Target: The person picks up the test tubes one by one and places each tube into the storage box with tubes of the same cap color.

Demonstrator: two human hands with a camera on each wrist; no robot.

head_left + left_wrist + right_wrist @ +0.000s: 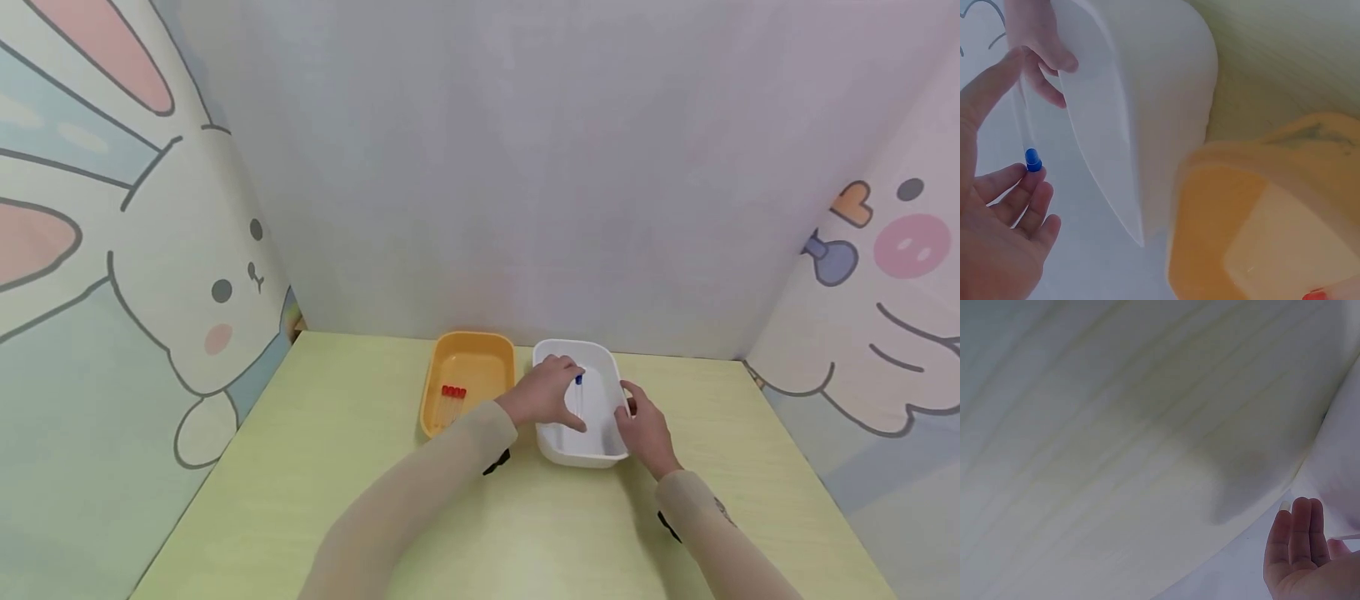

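Note:
A clear test tube (1027, 119) with a blue cap (579, 380) is over the inside of the white tray (581, 460). My left hand (542, 397) spans it lengthwise: in the left wrist view the fingertips touch the cap and the thumb meets the opposite end. On the tray's right side, my right hand (647, 429) grips the rim, with the thumb on one face of the wall and the fingers on the other. The right wrist view catches those fingers (1299, 534) near its lower right corner. The tube's far end is partly hidden by the thumb.
Left of the white tray stands an orange tray (480, 358), close beside it. Several red-capped tubes (453, 392) lie there in a row, partly behind my left forearm. Both trays sit on a yellow-green table (360, 417) near the grey back curtain (510, 183).

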